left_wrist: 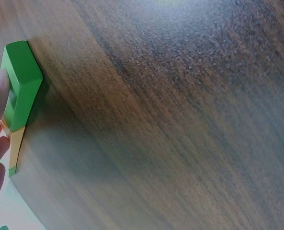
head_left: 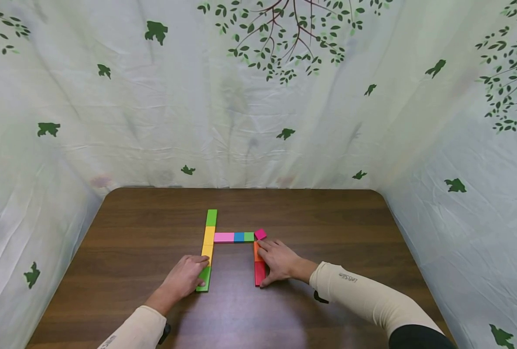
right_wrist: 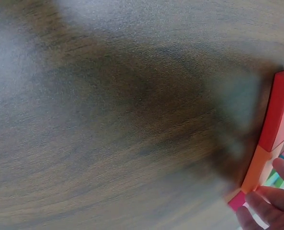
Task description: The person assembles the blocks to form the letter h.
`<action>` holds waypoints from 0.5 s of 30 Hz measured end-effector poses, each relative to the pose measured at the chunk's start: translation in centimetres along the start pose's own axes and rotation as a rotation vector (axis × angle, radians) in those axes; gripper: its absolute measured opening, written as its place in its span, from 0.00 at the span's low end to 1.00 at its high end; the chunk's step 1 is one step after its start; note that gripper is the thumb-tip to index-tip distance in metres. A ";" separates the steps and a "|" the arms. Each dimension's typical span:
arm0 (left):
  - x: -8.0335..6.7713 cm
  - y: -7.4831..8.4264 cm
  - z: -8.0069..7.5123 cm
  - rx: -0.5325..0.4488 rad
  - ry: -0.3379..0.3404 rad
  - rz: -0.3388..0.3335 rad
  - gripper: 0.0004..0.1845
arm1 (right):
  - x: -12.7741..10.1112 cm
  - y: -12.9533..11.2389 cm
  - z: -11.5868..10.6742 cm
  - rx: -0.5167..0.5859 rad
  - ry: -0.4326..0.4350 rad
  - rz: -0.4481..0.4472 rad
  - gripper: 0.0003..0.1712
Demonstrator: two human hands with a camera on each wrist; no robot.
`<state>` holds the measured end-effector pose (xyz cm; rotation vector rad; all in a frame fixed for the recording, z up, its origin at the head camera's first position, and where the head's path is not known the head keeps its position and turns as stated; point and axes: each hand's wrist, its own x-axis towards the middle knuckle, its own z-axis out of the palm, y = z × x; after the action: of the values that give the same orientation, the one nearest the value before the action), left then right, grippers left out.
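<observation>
Head view: hands [head_left: 184,278] on block columns [head_left: 259,265]

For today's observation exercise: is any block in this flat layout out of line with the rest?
Yes. The small pink block at the right end of the crossbar sits turned at an angle, while the others lie square. The right hand rests beside it.

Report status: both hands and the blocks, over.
Left hand rests on near green block. Right hand on red block, fingertips by skewed magenta block. Nothing blocking.
</observation>
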<state>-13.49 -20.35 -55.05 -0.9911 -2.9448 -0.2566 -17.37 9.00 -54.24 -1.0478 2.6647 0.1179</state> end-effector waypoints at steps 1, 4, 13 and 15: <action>0.0 0.0 0.0 -0.001 -0.002 -0.001 0.24 | 0.0 0.0 0.0 0.003 -0.002 0.001 0.51; 0.0 0.0 -0.1 -0.004 -0.005 -0.002 0.24 | 0.0 0.0 -0.1 0.010 -0.008 0.004 0.51; 0.0 -0.1 0.0 -0.003 -0.010 -0.003 0.24 | -0.1 0.2 -0.1 0.018 -0.013 0.011 0.50; 0.0 -0.1 0.0 -0.002 -0.009 0.001 0.24 | -0.1 0.2 0.0 0.019 -0.011 0.009 0.51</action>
<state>-13.54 -20.41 -55.02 -0.9970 -2.9519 -0.2556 -17.44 9.22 -54.18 -1.0259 2.6559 0.0993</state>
